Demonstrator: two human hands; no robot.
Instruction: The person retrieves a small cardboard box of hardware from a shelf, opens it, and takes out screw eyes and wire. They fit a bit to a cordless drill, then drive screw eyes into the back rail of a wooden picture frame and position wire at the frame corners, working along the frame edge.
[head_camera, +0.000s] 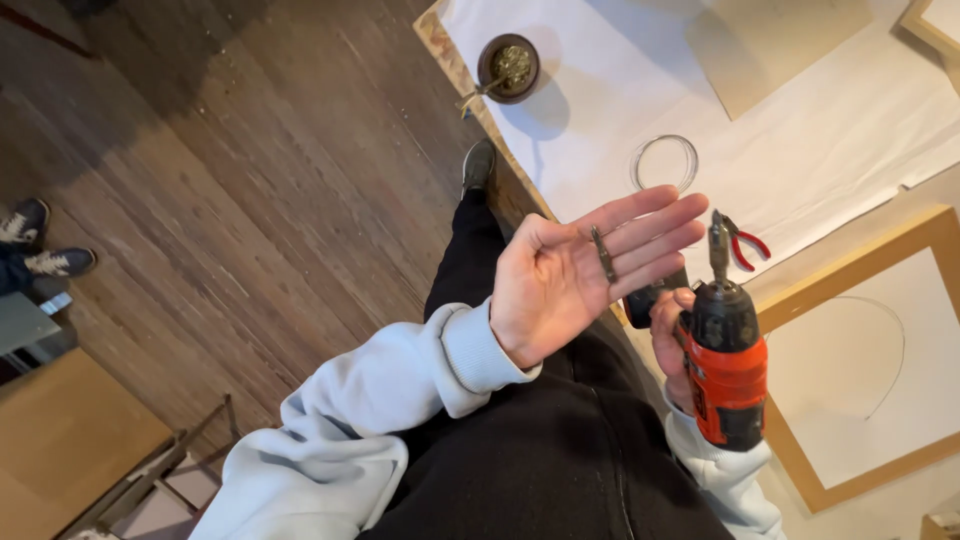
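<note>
My left hand (560, 275) is held palm up with the fingers stretched out, and a small dark metal bit (603, 254) lies across the fingers. Right beside it, my right hand (672, 335) grips an orange and black cordless drill (725, 360) whose chuck (718, 245) points away from me. Both hands hover over my dark trousers at the edge of a table covered with white paper (600, 90).
Red-handled pliers (745, 243) and a coil of thin wire (663, 162) lie on the paper. A brown cup with a metal straw (507, 66) stands near the table corner. A wooden frame (860, 360) lies at right. Another person's shoes (35, 240) rest on the wooden floor at left.
</note>
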